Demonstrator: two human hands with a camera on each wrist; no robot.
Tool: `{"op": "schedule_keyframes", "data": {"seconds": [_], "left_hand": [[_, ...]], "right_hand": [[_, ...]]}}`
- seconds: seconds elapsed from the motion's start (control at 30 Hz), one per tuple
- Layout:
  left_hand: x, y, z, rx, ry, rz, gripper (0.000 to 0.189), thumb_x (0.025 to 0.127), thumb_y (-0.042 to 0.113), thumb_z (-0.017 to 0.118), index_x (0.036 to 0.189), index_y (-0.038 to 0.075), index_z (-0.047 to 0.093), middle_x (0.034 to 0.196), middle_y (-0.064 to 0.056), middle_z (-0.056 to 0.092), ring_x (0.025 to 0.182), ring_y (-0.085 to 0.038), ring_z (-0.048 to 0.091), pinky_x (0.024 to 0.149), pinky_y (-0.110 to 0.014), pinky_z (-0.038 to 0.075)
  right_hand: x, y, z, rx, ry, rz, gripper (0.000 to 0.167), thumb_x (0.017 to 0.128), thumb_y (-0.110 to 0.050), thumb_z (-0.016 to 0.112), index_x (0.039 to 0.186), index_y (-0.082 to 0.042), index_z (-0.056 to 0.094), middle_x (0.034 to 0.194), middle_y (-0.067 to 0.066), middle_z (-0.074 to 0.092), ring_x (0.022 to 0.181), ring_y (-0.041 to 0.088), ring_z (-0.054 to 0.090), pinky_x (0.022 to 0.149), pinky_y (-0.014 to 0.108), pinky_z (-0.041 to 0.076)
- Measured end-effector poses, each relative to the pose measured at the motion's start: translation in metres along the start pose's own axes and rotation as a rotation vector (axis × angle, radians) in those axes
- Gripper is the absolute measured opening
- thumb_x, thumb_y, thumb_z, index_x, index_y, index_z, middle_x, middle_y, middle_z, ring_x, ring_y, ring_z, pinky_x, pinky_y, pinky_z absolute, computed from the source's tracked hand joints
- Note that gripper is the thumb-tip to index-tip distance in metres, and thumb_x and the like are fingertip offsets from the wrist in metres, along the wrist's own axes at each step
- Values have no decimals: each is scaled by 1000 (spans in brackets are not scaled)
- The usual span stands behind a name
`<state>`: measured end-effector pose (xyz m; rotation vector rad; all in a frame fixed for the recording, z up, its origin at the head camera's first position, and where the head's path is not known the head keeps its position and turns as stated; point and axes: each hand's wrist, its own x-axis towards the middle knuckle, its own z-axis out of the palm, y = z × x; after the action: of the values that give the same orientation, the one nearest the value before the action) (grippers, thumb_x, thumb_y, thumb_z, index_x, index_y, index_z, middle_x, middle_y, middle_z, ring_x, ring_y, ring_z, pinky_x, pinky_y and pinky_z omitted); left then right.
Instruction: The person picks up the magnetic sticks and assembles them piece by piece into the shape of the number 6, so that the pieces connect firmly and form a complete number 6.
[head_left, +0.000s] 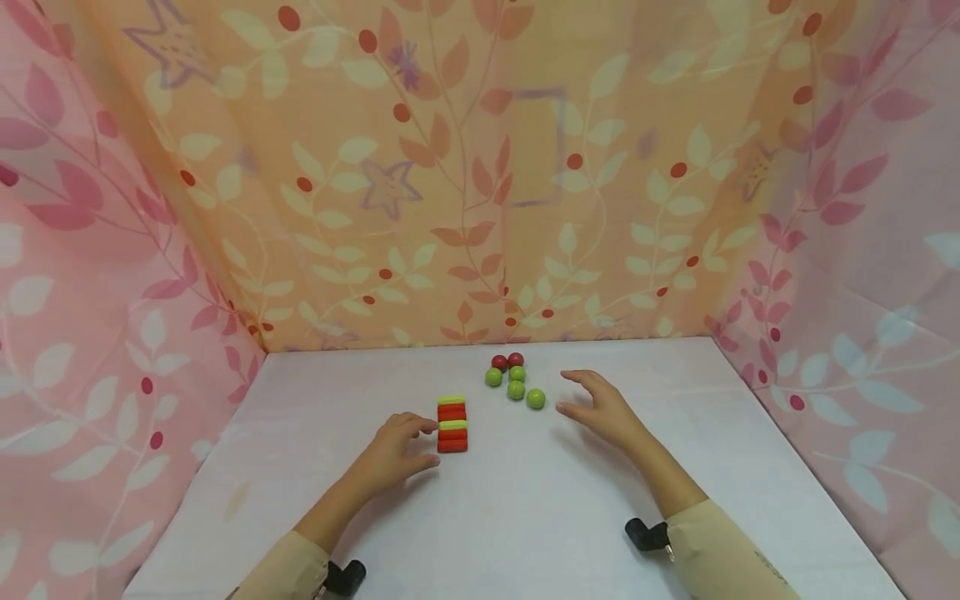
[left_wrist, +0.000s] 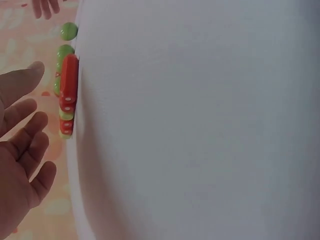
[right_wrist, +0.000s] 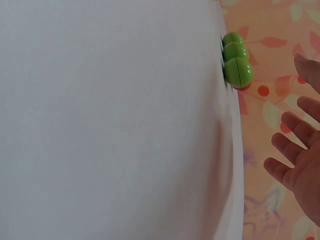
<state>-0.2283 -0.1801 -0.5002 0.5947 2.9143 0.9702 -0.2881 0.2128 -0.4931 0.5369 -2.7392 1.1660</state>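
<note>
A row of short red and yellow bars (head_left: 452, 446) lies on the white table, with small holes showing in their ends in the left wrist view. Just left of the row, my left hand (head_left: 393, 454) hovers with fingers and thumb parted, fingertips right by the bars. Several green balls (head_left: 536, 398) sit farther back, beside two red balls (head_left: 515, 359). To the right of these, my right hand (head_left: 603, 408) is held with its thumb and fingers apart and nothing between them. The left wrist view shows the spread left-hand fingers (left_wrist: 37, 145); the right wrist view shows the right-hand fingers (right_wrist: 287, 147).
The white cloth-covered table (head_left: 525, 517) ends at a floral orange curtain (head_left: 465, 208) behind. Pink floral curtains (head_left: 75, 333) hang along both sides. A black wrist device (head_left: 647, 534) is strapped at each sleeve cuff.
</note>
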Motion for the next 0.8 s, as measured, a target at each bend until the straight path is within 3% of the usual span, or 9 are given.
{"op": "schedule_keyframes", "data": {"seconds": [0.27,0.5,0.8], "left_hand": [[16,-8,8,-93,-38,-62,41,75,34,74,112,23,61,105,9,57,99,-14,49,82,-33,44],[18,-11,15,-142,-36,-152,34,76,29,74,108,26,63,99,9,57,93,-14,50,80,-31,46],[19,-10,18,-167,-32,-148,25,76,27,74,100,28,65,94,9,61,88,-14,52,76,-30,45]], "right_hand": [[15,-2,16,63,-15,48,54,77,-36,73,126,-24,53,128,-6,49,122,22,43,99,49,33],[23,-1,28,100,-56,125,54,76,-31,74,125,-20,55,127,-2,50,121,25,43,99,49,32],[29,3,39,166,-77,168,52,75,-26,76,122,-17,57,122,-6,55,118,23,44,100,46,32]]}}
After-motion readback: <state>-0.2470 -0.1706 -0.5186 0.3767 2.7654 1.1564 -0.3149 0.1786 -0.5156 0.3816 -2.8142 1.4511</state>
